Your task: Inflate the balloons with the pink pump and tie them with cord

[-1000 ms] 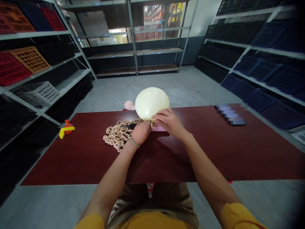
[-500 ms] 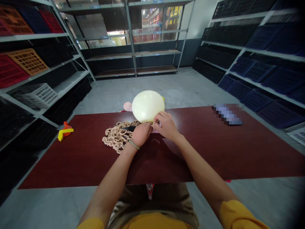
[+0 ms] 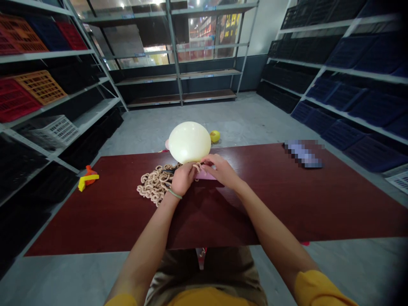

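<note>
Left shelving point(image 3: 47, 102) holds a red crate point(image 3: 15, 100), an orange crate point(image 3: 40, 87) and a white crate point(image 3: 52, 131), with darker crates below. On the left end of the dark red bench point(image 3: 255, 212) lies a yellow and orange plastic piece point(image 3: 87, 177), well apart from the hands. Next along, a heap of beige linked loops point(image 3: 154, 185) sits on the bench, with a small black item point(image 3: 168, 171) lying across it, partly hidden by the hand.

Left grip point(image 3: 183, 178), with a thin band point(image 3: 174, 194) on the wrist, is closed, fingers curled up under the pale yellow balloon point(image 3: 189, 142) at its lower end. The balloon is inflated, sits tilted just above and far of both hands, and its neck is hidden by the fingers. Loops touch the left hand's near side and run up to the fingers.

Right grip point(image 3: 221, 170) is just beside the left one, fingers reaching left to meet it at the balloon's base. Cannot tell if it has hold of the balloon or only touches it. A flat pink item point(image 3: 204, 175) lies under the right hand's fingers.

Beyond the bench on the floor are a pink balloon point(image 3: 167, 144), mostly behind the yellow one, and a small yellow ball point(image 3: 214, 136). Farther right on the bench is a pixelated flat object point(image 3: 302, 154), too blurred to tell. Right shelving point(image 3: 350, 76) holds navy crates point(image 3: 376, 108).
</note>
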A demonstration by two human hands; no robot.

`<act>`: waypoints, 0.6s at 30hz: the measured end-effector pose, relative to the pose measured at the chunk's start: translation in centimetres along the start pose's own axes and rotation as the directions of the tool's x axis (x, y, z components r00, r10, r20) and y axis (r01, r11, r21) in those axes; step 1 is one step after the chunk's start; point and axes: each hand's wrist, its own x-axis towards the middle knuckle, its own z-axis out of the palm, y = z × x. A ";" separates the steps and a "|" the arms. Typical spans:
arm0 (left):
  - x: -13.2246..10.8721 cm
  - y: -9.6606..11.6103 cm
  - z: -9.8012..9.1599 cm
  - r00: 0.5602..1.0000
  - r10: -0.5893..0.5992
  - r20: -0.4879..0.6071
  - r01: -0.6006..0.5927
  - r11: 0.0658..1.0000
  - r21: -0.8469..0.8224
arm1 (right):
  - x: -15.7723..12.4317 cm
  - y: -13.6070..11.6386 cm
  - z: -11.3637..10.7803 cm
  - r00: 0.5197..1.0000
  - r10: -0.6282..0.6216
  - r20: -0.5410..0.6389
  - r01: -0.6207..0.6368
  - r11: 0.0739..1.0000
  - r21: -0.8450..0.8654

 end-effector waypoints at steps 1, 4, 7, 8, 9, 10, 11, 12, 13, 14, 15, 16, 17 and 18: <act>0.0 0.0 0.0 1.000 -0.009 -0.001 0.009 1.000 -0.002 | 0.0 0.1 0.1 1.000 -0.008 -0.015 0.008 1.000 -0.020; -0.1 0.2 -0.1 0.999 -0.026 -0.019 0.025 1.000 -0.011 | 0.0 0.2 0.1 0.999 -0.031 -0.012 0.030 0.996 -0.080; -0.1 0.4 -0.1 0.999 -0.016 -0.051 0.015 1.000 -0.026 | 0.0 0.2 0.0 1.000 0.002 0.014 -0.001 0.995 -0.100; -0.1 0.4 -0.2 0.998 -0.010 -0.058 0.009 1.000 -0.030 | 0.0 0.1 0.0 1.000 0.017 0.019 -0.015 0.994 -0.104; -0.1 0.4 -0.2 0.998 -0.006 -0.063 0.004 0.999 -0.033 | 0.0 0.1 0.1 0.999 0.028 0.024 -0.025 0.994 -0.107; -0.1 0.4 -0.2 0.998 -0.004 -0.064 0.002 0.999 -0.035 | 0.0 0.1 0.1 0.999 0.032 0.027 -0.029 0.994 -0.108; -0.1 0.4 -0.2 0.998 -0.003 -0.062 0.001 0.999 -0.037 | -0.1 0.0 0.2 0.999 0.030 0.027 -0.027 0.994 -0.106; -0.1 0.3 -0.2 0.998 -0.003 -0.061 0.001 0.999 -0.038 | -0.1 0.0 0.3 0.999 0.023 0.023 -0.020 0.995 -0.101; -0.1 0.3 -0.2 0.998 -0.003 -0.059 0.000 0.999 -0.039 | -0.1 0.0 0.3 1.000 0.012 0.016 -0.011 0.995 -0.095; -0.1 0.3 -0.2 0.998 -0.003 -0.058 0.001 0.999 -0.041 | -0.1 0.0 0.3 1.000 -0.001 0.008 0.001 0.996 -0.087; -0.1 0.3 -0.2 0.998 -0.004 -0.061 0.001 0.999 -0.046 | -0.1 -0.1 0.3 1.000 -0.016 -0.006 0.015 0.997 -0.081; -0.1 0.3 -0.2 0.998 -0.006 -0.067 0.002 0.998 -0.059 | 0.0 -0.1 0.3 0.999 -0.030 -0.030 0.028 0.996 -0.081; 0.0 0.4 -0.2 0.997 -0.013 -0.075 0.006 0.997 -0.081 | 0.0 -0.1 0.3 0.997 -0.043 -0.065 0.037 0.995 -0.094; 0.0 0.5 -0.3 0.996 -0.027 -0.086 0.017 0.993 -0.114 | 0.0 -0.1 0.3 0.992 -0.053 -0.111 0.039 0.992 -0.122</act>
